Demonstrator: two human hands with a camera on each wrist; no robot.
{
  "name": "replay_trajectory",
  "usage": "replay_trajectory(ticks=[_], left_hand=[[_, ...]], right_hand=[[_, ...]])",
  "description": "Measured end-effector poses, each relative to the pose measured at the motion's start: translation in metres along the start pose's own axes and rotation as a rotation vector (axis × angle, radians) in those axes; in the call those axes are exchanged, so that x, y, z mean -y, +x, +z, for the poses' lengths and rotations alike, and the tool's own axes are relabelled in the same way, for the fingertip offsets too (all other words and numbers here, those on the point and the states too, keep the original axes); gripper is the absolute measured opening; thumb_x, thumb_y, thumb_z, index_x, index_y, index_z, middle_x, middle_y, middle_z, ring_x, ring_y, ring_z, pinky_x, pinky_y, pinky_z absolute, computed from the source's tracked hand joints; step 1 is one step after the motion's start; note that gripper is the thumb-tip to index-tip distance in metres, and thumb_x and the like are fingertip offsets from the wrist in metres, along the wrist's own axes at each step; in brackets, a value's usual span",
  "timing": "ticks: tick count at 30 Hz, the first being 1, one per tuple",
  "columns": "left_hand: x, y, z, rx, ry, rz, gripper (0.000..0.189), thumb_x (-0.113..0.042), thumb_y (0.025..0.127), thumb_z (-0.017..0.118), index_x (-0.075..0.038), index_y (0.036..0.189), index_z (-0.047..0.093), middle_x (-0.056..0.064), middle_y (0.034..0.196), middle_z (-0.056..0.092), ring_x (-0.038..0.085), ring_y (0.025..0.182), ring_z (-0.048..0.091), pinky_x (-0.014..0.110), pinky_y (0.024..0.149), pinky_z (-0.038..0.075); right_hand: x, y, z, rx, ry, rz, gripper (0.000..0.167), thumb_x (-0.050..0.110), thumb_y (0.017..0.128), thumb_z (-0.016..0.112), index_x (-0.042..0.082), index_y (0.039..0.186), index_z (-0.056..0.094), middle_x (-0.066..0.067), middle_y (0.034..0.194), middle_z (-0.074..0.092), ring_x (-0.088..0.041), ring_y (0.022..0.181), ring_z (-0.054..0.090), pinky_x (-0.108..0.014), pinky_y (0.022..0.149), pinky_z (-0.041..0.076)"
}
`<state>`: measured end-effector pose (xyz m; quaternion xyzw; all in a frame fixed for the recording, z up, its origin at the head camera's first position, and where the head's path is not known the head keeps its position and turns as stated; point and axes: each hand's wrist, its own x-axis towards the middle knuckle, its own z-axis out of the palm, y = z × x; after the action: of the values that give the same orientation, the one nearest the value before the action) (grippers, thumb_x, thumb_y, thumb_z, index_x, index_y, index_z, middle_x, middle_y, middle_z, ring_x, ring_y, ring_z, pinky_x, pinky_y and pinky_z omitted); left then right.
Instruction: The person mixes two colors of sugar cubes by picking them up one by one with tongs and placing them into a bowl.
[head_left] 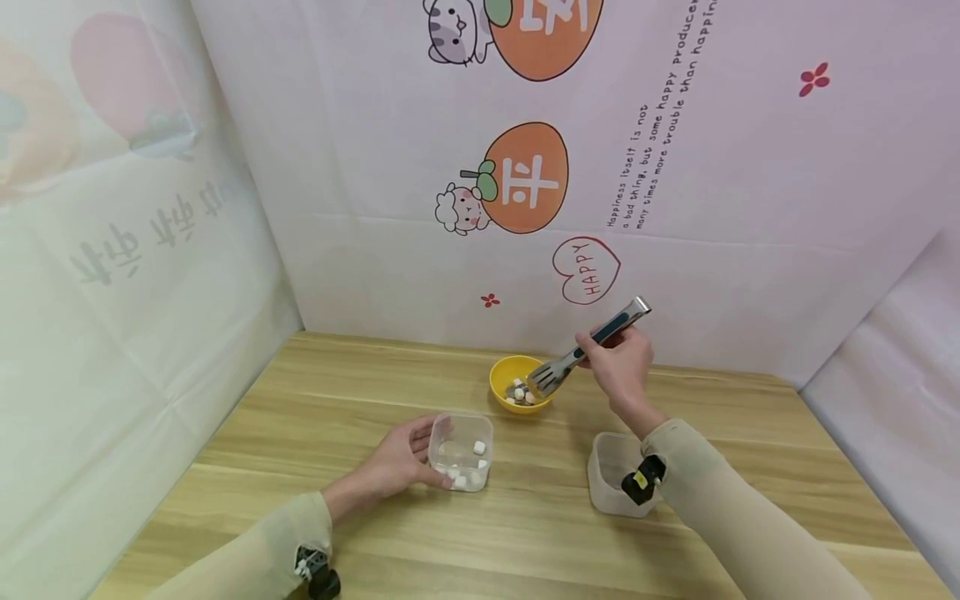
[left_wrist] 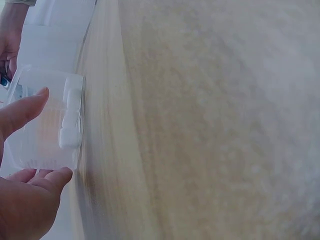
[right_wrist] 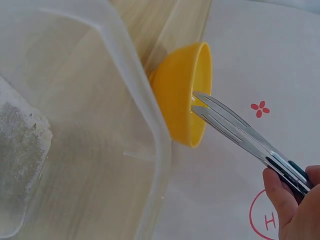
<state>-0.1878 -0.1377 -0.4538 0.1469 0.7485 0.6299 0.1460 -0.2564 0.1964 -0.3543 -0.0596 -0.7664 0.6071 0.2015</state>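
Note:
My right hand (head_left: 622, 362) grips the metal serving tongs (head_left: 577, 354) by their dark handle. The slotted tips reach into the yellow bowl (head_left: 496, 392), which holds small white pieces and greyish bits; their exact kind is too small to tell. In the right wrist view the tips of the tongs (right_wrist: 235, 131) pass over the bowl's rim, nearly together; whether they pinch anything is hidden. My left hand (head_left: 397, 458) holds a clear plastic container (head_left: 461, 429) between thumb and fingers. Several white cubes (left_wrist: 72, 112) lie on its bottom.
A second translucent plastic container (head_left: 603, 487) stands at the right, partly hidden under my right wrist. The wooden table (head_left: 360, 375) meets a printed white backdrop (head_left: 390, 275) behind the bowl. White sheets hang at both sides.

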Motion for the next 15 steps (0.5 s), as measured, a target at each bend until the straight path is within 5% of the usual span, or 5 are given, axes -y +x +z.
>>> replay_trajectory(ticks=[8,15], left_hand=[[0.000,0.001,0.001,-0.009,0.005,-0.011,0.103,0.006,0.068,0.094,0.006,0.156,0.039,0.026,0.157,0.046,0.044,0.143,0.046,0.044,0.118,0.043],[-0.001,0.000,0.000,-0.006,0.006,-0.008,0.104,0.005,0.068,0.094,0.006,0.157,0.039,0.025,0.157,0.046,0.044,0.143,0.046,0.045,0.118,0.042]], right_hand=[[0.013,-0.011,-0.003,0.025,0.010,-0.098,0.023,0.009,0.094,0.080,-0.007,0.104,0.066,-0.018,0.091,0.069,-0.016,0.069,0.073,-0.035,0.070,0.067],[0.033,-0.040,0.002,0.094,0.027,-0.244,0.020,0.002,0.091,0.082,-0.008,0.099,0.067,-0.021,0.086,0.069,-0.028,0.070,0.071,-0.028,0.061,0.065]])
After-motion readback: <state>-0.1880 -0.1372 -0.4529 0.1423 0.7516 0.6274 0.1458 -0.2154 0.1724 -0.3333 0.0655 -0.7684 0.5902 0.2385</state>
